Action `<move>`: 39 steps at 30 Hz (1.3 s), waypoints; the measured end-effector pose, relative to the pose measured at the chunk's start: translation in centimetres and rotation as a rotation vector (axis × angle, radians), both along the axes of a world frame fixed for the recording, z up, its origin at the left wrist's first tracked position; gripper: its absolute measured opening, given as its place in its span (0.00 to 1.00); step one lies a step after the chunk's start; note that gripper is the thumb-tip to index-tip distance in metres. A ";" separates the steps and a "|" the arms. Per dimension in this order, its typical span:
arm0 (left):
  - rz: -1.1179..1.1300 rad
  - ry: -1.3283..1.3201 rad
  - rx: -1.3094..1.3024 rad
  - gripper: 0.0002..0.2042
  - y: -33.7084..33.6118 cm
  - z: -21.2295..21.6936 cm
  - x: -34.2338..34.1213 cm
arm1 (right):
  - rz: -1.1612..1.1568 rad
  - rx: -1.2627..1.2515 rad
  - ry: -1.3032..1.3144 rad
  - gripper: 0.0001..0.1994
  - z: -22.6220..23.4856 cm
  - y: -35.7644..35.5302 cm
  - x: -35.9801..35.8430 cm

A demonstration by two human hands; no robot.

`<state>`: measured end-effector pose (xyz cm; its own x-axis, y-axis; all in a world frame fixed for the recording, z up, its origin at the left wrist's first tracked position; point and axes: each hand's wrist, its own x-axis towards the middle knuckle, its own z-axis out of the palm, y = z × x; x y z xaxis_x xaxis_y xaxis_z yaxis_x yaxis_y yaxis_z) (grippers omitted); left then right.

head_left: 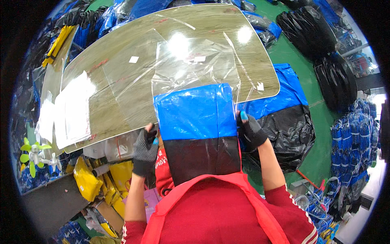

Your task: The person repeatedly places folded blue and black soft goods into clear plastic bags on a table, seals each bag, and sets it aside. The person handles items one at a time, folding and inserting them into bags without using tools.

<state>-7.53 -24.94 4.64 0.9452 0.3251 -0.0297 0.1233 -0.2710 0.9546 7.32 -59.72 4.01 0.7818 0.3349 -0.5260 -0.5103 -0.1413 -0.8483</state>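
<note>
Where the gloved fingers [151, 137] of the left hand [145, 152] are curled, the left edge of a blue and black folded bag [198, 130] is pinched; the fingers of the right hand [252, 131] are likewise clamped on its right edge, a blue fingertip being shown above the glove. The bag is held upright between the two hands, in front of the chest, its blue half uppermost and its black half below. A clear plastic sleeve [195, 65] is seen rising from the bag's top and is spread over the table [122, 101], whose wood-grain top lies just beyond. Flat clear packets with white sheets [73, 110] are stacked on the table's left end. A large blue and black sack [290, 122] is set on the green floor [292, 53] to the right, with black bags [321, 53] farther off. Yellow packages [87, 179] are piled below the table, at the left.
</note>
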 end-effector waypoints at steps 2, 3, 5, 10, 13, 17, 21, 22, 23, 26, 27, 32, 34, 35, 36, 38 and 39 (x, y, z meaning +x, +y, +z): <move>0.030 -0.010 0.179 0.21 0.2 0.6 1.5 | 0.086 0.031 -0.064 0.27 -0.4 0.8 1.2; 0.054 -0.040 0.349 0.15 0.0 0.6 2.3 | 0.119 0.054 -0.140 0.27 -0.7 1.3 1.8; 0.067 -0.056 0.729 0.09 -0.8 0.5 3.2 | 0.087 0.017 -0.072 0.29 -1.2 1.9 2.2; -0.024 -0.051 0.796 0.08 -2.5 -0.4 -1.9 | 0.161 0.032 -0.320 0.29 -0.7 1.0 -3.0; -0.059 0.156 0.351 0.10 -1.5 -0.7 -5.3 | 0.373 0.097 0.055 0.29 1.0 -0.7 -5.5; 0.202 -0.144 -0.685 0.12 0.4 -1.2 -1.4 | 0.978 -0.255 -0.227 0.25 1.8 -1.2 -1.3; 0.017 -0.021 -0.373 0.25 0.1 -1.0 5.5 | 0.090 0.226 -0.122 0.24 0.7 1.7 0.4; 0.027 0.077 -0.326 0.29 -0.5 -0.7 5.2 | 0.118 0.145 -0.038 0.27 0.7 2.0 -0.8; -0.014 0.071 -0.274 0.32 -1.4 -0.4 4.9 | 0.151 0.186 -0.053 0.30 0.9 2.0 -2.5; -0.074 0.248 -0.337 0.32 -4.1 0.8 -0.5 | 0.446 0.049 -0.119 0.29 2.5 0.3 -6.6; -0.163 0.197 -0.507 0.35 -4.7 1.1 -2.1 | 0.532 0.050 -0.011 0.28 2.8 -0.2 -7.3; -0.546 0.586 -0.365 0.38 -1.4 1.0 -1.5 | 0.054 0.230 0.081 0.26 2.9 0.3 -3.8; -0.265 0.364 -0.580 0.34 -0.2 0.3 0.6 | 0.101 0.166 -0.074 0.28 3.2 1.8 -2.8; 0.039 0.156 -0.904 0.33 0.1 0.1 1.4 | 0.259 0.060 -0.273 0.29 3.4 2.4 -2.6; 0.015 0.187 -0.795 0.34 -0.2 -0.1 1.6 | 0.309 0.198 -0.363 0.37 2.4 2.8 -3.0; -0.004 0.149 -0.668 0.34 -1.1 -0.1 1.4 | 0.327 0.237 -0.128 0.44 2.6 2.9 -3.1; -0.061 0.289 -0.510 0.35 -1.9 0.1 0.9 | 0.342 0.298 -0.079 0.46 3.0 2.8 -3.2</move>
<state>-6.63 -26.86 4.76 0.8920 0.1470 -0.4274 0.3968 0.1982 0.8963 4.17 -56.88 7.03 0.6341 0.7081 -0.3106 -0.4085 -0.0342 -0.9121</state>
